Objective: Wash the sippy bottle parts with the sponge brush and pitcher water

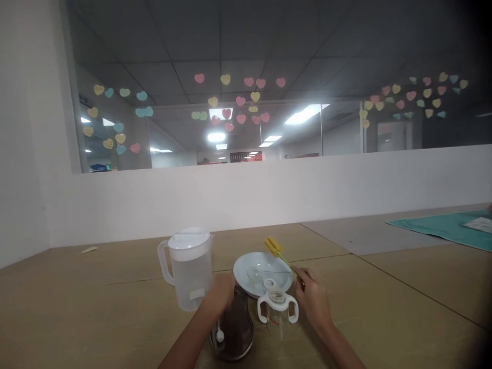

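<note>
My right hand (313, 300) is closed around the thin green handle of a bottle brush, its yellow sponge head (273, 246) raised over the far rim of a white bowl (240, 270). A clear, soft-looking piece (254, 275) and a small white ring-shaped part (269, 284) are at the bowl. Just in front stands a clear baby bottle (277, 323), upright and uncapped, with a white two-handled collar (285, 304). My left hand (224, 289) is over the far end of a dark brown tray (240, 328); its fingers are hidden and blurred. Below it, a white-tipped straw-like piece (220, 335) shows against the tray.
A translucent lidded pitcher (192, 277) stands close to my left hand, handle to the left. At the far right lies a teal cloth (434, 225) with a white item (480, 224) on it. A white wall (238, 197) with a window above bounds the table.
</note>
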### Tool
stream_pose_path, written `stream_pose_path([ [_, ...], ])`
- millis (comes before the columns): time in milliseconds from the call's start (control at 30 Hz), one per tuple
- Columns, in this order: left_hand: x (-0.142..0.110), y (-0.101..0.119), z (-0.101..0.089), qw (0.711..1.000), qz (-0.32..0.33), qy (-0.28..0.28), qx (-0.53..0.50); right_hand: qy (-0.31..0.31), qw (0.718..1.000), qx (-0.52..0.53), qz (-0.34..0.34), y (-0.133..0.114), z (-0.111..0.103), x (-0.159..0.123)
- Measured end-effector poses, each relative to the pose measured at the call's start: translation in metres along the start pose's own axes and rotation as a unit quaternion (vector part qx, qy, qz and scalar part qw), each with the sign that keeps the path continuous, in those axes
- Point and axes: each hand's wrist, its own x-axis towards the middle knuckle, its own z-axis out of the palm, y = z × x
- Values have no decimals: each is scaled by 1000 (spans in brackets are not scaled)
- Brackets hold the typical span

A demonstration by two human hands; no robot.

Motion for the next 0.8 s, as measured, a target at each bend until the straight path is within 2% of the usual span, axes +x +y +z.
stream_pose_path([
  [100,6,11,4,997,39,-14,65,8,998,58,12,-3,-2,1],
  [200,10,17,17,990,90,-38,99,2,995,92,38,-7,-2,0],
  [333,14,10,37,974,136,-65,166,8,990,127,62,-12,-2,1],
  [433,16,2,44,976,120,-78,166,5,982,166,89,-12,-2,3],
  [600,14,4,40,985,75,-93,123,22,961,207,180,-7,-5,8],
  [700,12,9,37,978,47,-112,171,30,947,235,219,-7,-6,9],
  [800,11,10,37,967,59,-111,220,31,930,265,253,-8,-7,10],
])
